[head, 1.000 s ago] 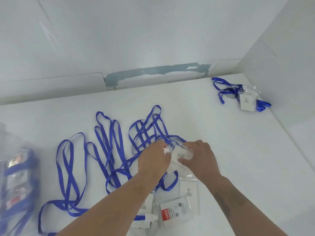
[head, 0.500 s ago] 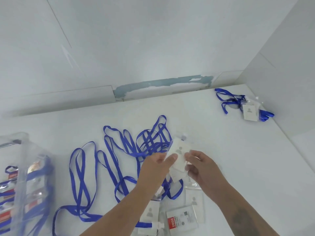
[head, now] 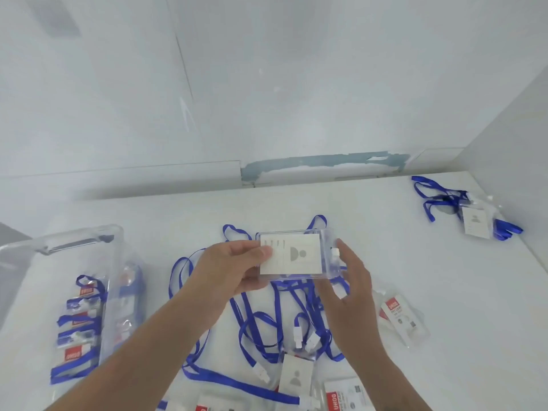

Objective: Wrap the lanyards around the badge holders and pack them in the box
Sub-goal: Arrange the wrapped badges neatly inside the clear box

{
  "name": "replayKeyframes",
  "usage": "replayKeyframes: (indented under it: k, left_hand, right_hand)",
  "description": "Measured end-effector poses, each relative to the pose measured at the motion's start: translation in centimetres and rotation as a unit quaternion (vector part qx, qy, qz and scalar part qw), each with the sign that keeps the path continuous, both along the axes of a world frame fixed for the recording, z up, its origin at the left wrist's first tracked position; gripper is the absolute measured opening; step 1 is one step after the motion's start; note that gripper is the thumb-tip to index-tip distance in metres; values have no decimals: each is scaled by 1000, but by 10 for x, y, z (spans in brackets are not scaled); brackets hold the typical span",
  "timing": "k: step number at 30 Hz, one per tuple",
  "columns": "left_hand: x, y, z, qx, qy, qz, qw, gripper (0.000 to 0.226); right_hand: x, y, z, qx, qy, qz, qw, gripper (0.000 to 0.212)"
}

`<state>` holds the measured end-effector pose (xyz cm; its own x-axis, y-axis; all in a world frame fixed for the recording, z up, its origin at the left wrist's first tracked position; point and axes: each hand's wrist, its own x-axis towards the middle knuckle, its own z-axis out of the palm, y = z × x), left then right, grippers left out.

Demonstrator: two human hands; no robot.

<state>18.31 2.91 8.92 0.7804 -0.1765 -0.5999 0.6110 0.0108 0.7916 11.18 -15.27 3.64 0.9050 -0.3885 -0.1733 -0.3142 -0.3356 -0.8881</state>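
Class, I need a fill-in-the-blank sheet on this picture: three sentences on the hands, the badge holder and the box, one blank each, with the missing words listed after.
1. The left hand and the right hand hold one clear badge holder ______ the table.
2. The loose lanyards lying on the table are ______ in colour.
3. The clear box with wrapped badges inside stands on the person's ______ side.

Missing words: above; blue; left

A clear badge holder (head: 292, 258) with a white card is held flat mid-frame. Loose blue lanyards (head: 267, 318) sprawl below it. The clear box (head: 74, 241) at left holds wrapped ones.
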Motion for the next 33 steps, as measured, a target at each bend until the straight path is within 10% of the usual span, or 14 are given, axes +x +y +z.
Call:
replayKeyframes:
  k: [2,9,19,29,33]
  left_hand:
    - [1,3,7,-27,8,-20,999,21]
    - [6,11,18,-89,1,83,993,19]
    - [3,40,-4,258,-210,-30,943,25]
    - [1,67,9,123,-82,-145,978,10]
    - [-2,68,12,-31,-36,-92,995,13]
  right_hand:
    - [10,18,4,24,4,17,1000,14]
    - [23,62,12,-93,49,148,983,34]
    - [42,58,95,-366,62,398,839,32]
    - [87,18,89,-45,70,305,949,5]
    - [73,34,61,176,97,198,959,27]
